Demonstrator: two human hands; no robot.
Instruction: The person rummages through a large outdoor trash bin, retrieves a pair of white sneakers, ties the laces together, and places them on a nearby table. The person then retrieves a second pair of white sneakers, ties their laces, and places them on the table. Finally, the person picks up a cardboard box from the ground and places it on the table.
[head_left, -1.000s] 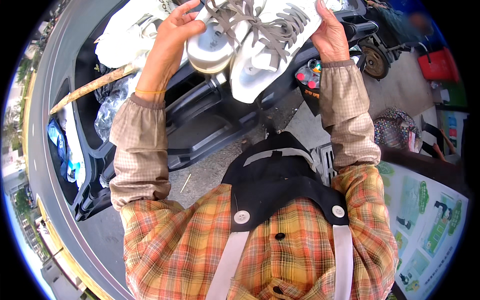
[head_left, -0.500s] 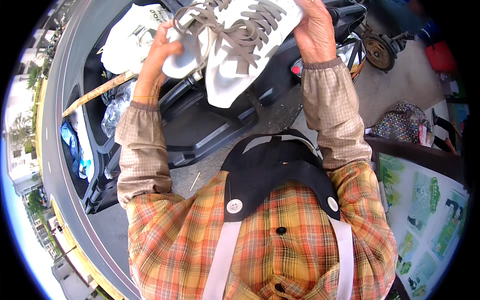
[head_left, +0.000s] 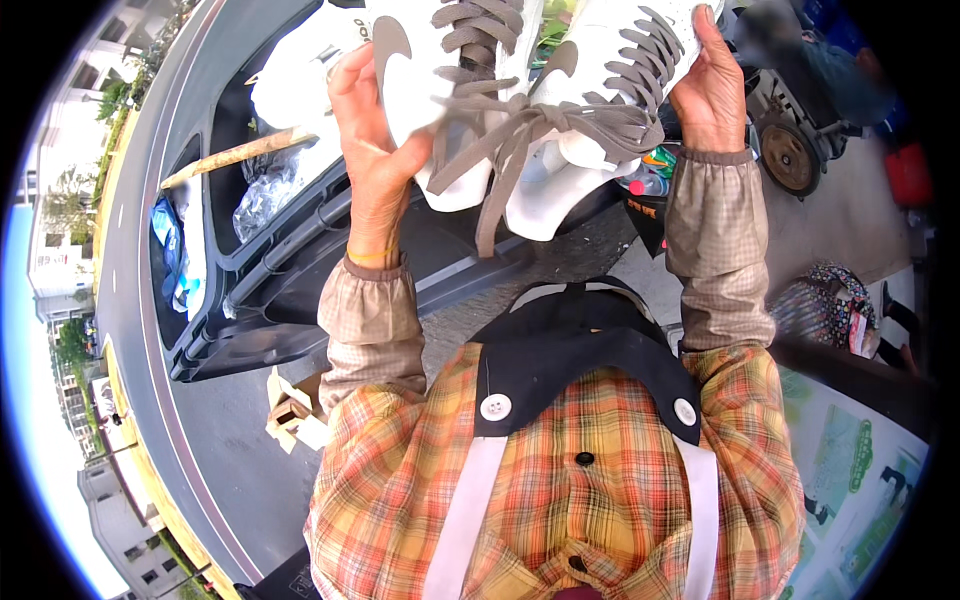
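Note:
I hold a pair of white sneakers up in front of me, one to each hand. My left hand [head_left: 372,150] grips the left sneaker [head_left: 422,90] by its side, thumb bent in toward it. The right sneaker [head_left: 585,85] is gripped along its outer edge by my right hand [head_left: 712,95], whose thumb points up. Grey-brown laces [head_left: 545,122] join the two shoes in a bow that hangs between them. The upper ends of both shoes run out of the picture.
Beyond my left arm stands an open dark bin [head_left: 275,275] holding a white bag [head_left: 290,85], a wooden stick [head_left: 240,155] and clear plastic [head_left: 268,200]. An open cardboard box [head_left: 293,412] lies on the ground. To the right are a wheel [head_left: 790,160] and a patterned bag [head_left: 825,305].
Both hands and the sneakers have shifted right in the picture, and the shoes are spread further apart. The bow now hangs between them. A cardboard box has come into view at lower left.

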